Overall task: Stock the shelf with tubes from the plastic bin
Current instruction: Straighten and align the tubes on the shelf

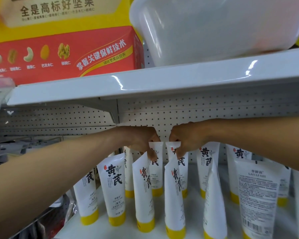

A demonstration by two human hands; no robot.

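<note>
At picture centre, thumb and fingers of the left hand (141,140) pinch the flat crimped top of a white plastic tube with a yellow cap (158,176). Just beside it at 3 o'clock, the right hand (186,137) pinches the top of a matching tube (183,173). Both tubes are upright, cap down, over the white metal shelf (193,213), behind more upright tubes (113,187) at 6 o'clock. On the upper shelf (179,80), a translucent white plastic bin (214,28) sits at 1 o'clock and a red and yellow nut box (67,49) at 11 o'clock.
</note>
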